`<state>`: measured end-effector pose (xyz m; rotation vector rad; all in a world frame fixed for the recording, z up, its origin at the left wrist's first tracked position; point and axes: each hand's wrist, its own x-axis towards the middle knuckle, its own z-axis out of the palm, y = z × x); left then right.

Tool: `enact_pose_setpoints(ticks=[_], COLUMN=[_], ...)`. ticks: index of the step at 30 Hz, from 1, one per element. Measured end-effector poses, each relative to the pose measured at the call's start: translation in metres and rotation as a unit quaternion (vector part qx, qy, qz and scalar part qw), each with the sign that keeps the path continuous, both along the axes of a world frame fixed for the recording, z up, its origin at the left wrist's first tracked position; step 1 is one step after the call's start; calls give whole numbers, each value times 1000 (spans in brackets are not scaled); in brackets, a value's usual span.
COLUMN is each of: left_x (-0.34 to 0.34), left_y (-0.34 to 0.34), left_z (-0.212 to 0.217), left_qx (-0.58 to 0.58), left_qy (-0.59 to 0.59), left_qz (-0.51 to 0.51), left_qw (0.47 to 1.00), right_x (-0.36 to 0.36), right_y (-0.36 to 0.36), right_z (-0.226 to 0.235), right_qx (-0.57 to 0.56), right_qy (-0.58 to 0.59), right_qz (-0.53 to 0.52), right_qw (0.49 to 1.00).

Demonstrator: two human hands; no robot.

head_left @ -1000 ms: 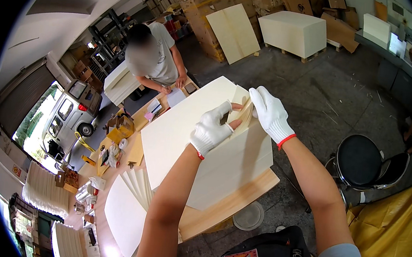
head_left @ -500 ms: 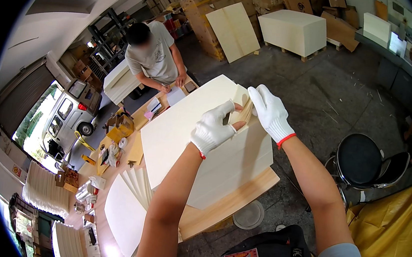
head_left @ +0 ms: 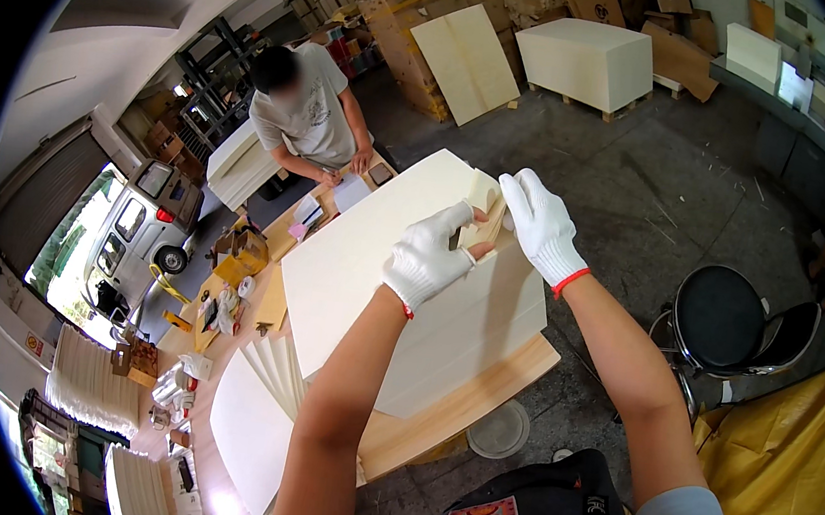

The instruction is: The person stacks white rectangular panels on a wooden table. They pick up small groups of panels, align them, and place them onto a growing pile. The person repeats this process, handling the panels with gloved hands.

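Cream stack: the tall cream stack (head_left: 363,252) of large sheets is sitting ahead of the wearer on the wooden table (head_left: 495,382); its broad top is facing up.

Bent sheets: a thin bundle of bent sheets (head_left: 489,228) is curling up at the stack's right-hand corner; it is lying directly between the two hands, its long edge running roughly away from the wearer; neither hand is clearly nearer, as both are touching it.

Left glove: the left hand (head_left: 430,256) is reaching over the stack's top; thumb and forefinger are standing well parted in a C (their tips are showing bare), resting against the bundle's left side without visibly closing on it.

Right glove: the right hand (head_left: 537,222) is resting along the bundle's outer side, at the stack's right edge; its fingers are lying nearly straight and together; the thumb is hiding, so whether it is pinching any sheets cannot be told.

Around the stack: fanned sheets (head_left: 272,371) are lying to its near left; a co-worker (head_left: 307,111) is leaning over the table beyond it; a black stool (head_left: 720,320) is standing to its right.
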<state>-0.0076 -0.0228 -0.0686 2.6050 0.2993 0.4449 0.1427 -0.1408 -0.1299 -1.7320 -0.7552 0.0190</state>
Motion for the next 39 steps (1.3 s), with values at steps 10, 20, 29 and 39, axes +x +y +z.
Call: enact_pose_setpoints(ticks=[10, 20, 29, 39], left_x=[0, 3, 31, 9], left_y=[2, 3, 12, 15], left_z=[-9, -14, -10, -6], left_qx=[76, 77, 139, -49], left_qy=[-65, -62, 16, 0], left_qz=[-31, -17, 41, -57], left_qw=[995, 995, 989, 997], right_x=[-1, 14, 27, 5], right_y=[-14, -48, -35, -16], right_z=[11, 10, 13, 9], right_qx=[9, -268, -182, -50], right_qy=[13, -223, -416, 46], right_qz=[24, 29, -14, 43], right_qw=[1000, 937, 891, 997])
